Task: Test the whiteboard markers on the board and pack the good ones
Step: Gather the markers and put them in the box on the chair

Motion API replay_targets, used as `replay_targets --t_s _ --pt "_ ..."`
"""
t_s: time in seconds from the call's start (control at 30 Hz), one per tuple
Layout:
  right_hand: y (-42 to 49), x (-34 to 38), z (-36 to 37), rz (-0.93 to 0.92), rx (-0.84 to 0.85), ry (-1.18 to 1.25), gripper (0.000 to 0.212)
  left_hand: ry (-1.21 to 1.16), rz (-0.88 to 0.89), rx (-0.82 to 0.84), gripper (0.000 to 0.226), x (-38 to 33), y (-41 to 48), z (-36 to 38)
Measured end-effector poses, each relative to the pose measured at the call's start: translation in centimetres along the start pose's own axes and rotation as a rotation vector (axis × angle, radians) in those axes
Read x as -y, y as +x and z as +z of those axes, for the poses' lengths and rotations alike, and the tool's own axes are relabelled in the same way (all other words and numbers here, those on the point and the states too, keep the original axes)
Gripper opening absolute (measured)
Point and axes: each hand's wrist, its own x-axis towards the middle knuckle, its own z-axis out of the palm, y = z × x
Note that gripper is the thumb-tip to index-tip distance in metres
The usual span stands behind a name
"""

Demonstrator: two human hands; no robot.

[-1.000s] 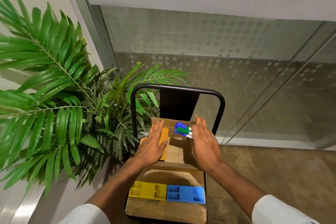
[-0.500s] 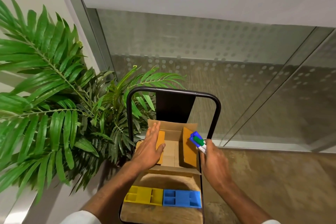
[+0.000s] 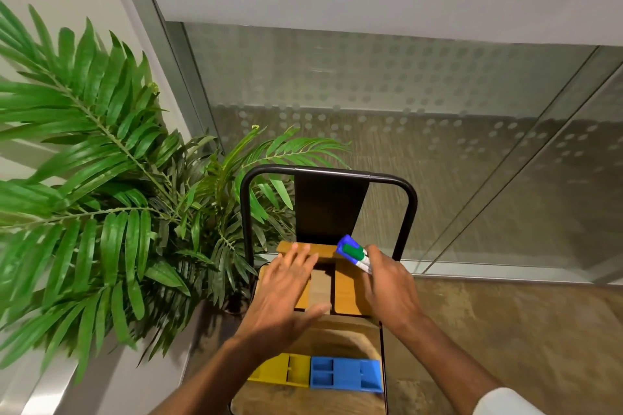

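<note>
We think we are at the packing step. Our right hand [image 3: 391,290] is curled round a small bunch of markers [image 3: 354,253] and holds them just above the right side of the box [image 3: 347,293]. The caps point up and away from us. Our left hand [image 3: 286,293] lies flat on the left flap of the box, with its fingers spread out. We cannot tell if it pushes the flap down or just rests there.

The box sits on the seat of a chair [image 3: 323,172]. Its flaps are partly folded in, so only a thin gap shows in the middle. We see no board here, so we guess the testing is done for these markers.

Next, we think the markers need to go down into that gap. The gap is narrow, so the flaps may need to open wider first. The markers should go in the long way so they do not catch on a flap.

Now we count. We see two caps, one blue and one green. More markers may hide inside our fist. There is one box and one chair. In front of the box, close to us, lie two trays side by side, a yellow tray [image 3: 279,371] and a blue tray [image 3: 347,376]. Left of the box grows one big plant [image 3: 101,178]. Behind the box stands a glass wall [image 3: 371,94].
</note>
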Motion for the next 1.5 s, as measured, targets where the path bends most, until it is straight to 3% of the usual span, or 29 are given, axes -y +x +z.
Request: replay_targets --t_s 0.13,0.4,0.6,0.77,0.87,0.97,1.1,1.23,1.37,1.5 --pt "-0.3 1.1 0.0 -0.014 -0.111 0.006 0.038 0.161 0.074 0.079 0.099 0.6 0.1 0.7" --pt "0.1 2.6 1.6 -0.046 -0.029 -0.045 0.043 0.339 0.088 -0.061 0.073 1.4 3.0 2.4" --pt "0.1 2.8 2.9 -0.053 0.046 -0.143 0.047 0.372 -0.040 0.085 0.064 2.2 4.0 5.1" --pt "0.0 2.0 3.9 -0.042 0.096 -0.188 0.048 0.390 -0.123 0.183 0.075 4.4 3.6 8.7" --pt "-0.4 1.9 3.9 -0.039 0.124 -0.162 0.055 0.232 -0.110 0.058 0.066 4.2 3.4 8.5" --pt "-0.9 2.2 3.0 -0.047 0.135 -0.134 0.064 -0.146 -0.139 -0.116 0.055 2.1 2.7 6.9" --pt "-1.3 3.0 1.7 -0.062 0.104 -0.121 0.067 -0.896 -0.412 -0.334 0.051 -3.7 0.9 4.6" --pt "-1.3 4.1 0.8 -0.112 0.043 -0.103 0.049 -1.350 -0.644 -0.454 0.064 -8.8 0.0 3.0" --pt "-2.9 5.7 -1.3 -0.279 -0.002 -0.119 0.045 -1.382 -0.670 -0.462 0.059 -12.2 -0.1 1.3" --pt "-5.0 7.3 -3.5 -0.423 -0.044 -0.047 0.033 -1.432 -0.681 -0.625 0.044 -13.9 -1.4 -0.7"
